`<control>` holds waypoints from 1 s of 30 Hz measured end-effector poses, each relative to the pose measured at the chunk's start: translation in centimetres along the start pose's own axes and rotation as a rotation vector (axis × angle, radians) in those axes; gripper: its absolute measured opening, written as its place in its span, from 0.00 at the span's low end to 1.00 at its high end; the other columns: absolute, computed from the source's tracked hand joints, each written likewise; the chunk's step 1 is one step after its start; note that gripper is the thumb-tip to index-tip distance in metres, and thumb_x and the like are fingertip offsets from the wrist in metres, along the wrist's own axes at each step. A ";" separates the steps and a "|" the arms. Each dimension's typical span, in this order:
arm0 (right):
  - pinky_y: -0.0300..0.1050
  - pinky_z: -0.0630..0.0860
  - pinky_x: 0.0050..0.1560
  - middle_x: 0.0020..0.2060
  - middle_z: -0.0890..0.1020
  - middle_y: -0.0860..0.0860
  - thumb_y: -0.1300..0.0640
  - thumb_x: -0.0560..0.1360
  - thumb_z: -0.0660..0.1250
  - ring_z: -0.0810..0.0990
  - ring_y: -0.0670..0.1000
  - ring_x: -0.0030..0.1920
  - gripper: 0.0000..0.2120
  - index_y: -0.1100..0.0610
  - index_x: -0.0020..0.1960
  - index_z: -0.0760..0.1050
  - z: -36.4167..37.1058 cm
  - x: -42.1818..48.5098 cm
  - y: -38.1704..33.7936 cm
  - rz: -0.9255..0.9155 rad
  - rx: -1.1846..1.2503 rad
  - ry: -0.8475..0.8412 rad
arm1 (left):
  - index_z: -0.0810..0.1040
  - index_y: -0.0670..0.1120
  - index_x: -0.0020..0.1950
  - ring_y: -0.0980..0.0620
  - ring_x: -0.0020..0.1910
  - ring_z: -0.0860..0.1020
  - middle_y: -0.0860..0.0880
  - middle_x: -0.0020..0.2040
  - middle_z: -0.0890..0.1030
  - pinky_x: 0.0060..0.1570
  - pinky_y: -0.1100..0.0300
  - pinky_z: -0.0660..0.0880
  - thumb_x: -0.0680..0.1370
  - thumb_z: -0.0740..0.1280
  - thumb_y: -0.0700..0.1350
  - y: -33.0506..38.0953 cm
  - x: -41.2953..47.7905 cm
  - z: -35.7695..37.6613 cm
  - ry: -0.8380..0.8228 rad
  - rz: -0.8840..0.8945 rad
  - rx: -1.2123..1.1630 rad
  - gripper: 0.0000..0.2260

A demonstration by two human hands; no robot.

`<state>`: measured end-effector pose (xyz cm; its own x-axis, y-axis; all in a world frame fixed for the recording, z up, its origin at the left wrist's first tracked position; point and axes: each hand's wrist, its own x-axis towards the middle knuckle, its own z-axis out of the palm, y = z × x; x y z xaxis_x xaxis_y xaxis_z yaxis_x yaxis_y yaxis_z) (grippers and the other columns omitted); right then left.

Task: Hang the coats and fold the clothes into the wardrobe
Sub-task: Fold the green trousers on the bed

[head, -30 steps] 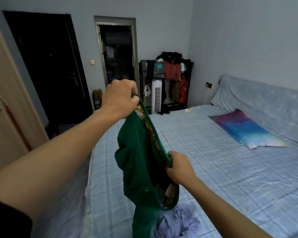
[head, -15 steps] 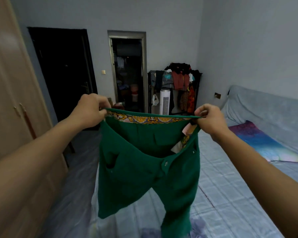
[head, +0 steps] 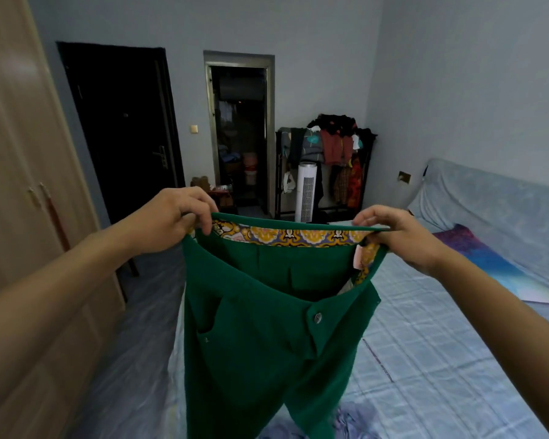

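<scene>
the left hand point(head: 168, 221) and right hand point(head: 400, 236) each pinch an end of the waistband, fingers clamped on cloth, so the green trousers point(head: 267, 327) hang open in the air over the bed point(head: 425, 359). folding seems not yet begun. a lilac garment point(head: 349, 421) lies below, unfolded. the wardrobe point(head: 19, 185) stands shut at the left.

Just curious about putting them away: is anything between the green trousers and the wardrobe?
The left hand and right hand hold the trousers up. The wardrobe doors beside them look shut, blocking the way.
</scene>
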<state>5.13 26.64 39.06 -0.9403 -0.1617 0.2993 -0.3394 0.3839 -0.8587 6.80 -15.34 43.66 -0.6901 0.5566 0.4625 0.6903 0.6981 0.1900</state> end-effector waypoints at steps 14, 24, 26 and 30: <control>0.48 0.77 0.61 0.51 0.85 0.62 0.67 0.67 0.77 0.83 0.57 0.58 0.16 0.68 0.53 0.80 -1.4 -2.2 0.7 0.119 0.044 -0.413 | 0.78 0.55 0.39 0.54 0.44 0.80 0.59 0.50 0.76 0.41 0.53 0.79 0.67 0.80 0.51 -2.1 -2.9 2.7 -0.186 0.107 0.051 0.10; 0.53 0.83 0.35 0.44 0.79 0.67 0.69 0.76 0.68 0.84 0.56 0.40 0.04 0.65 0.48 0.73 1.3 -2.9 0.8 -0.015 -0.235 -0.054 | 0.75 0.58 0.44 0.52 0.38 0.80 0.55 0.42 0.79 0.34 0.56 0.78 0.73 0.75 0.42 -2.7 -5.1 2.8 -0.195 0.083 -0.083 0.13; 0.56 0.81 0.30 0.42 0.78 0.64 0.67 0.78 0.66 0.81 0.59 0.38 0.07 0.58 0.52 0.72 1.5 -2.8 0.3 -0.105 -0.317 -0.028 | 0.77 0.60 0.48 0.53 0.41 0.81 0.57 0.46 0.80 0.37 0.57 0.79 0.75 0.73 0.41 -2.4 -5.4 2.9 -0.252 0.069 -0.105 0.13; 0.49 0.78 0.24 0.41 0.74 0.52 0.64 0.81 0.60 0.78 0.54 0.30 0.20 0.41 0.63 0.65 2.1 -3.0 -0.7 -0.280 -0.425 -0.107 | 0.80 0.62 0.53 0.60 0.49 0.78 0.63 0.52 0.76 0.42 0.66 0.76 0.77 0.69 0.37 -2.4 -5.8 2.7 -0.278 0.085 -0.066 0.18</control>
<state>8.23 24.97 37.85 -0.8119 -0.3945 0.4304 -0.5784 0.6443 -0.5004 8.58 -19.03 38.13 -0.6556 0.7205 0.2261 0.7549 0.6175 0.2209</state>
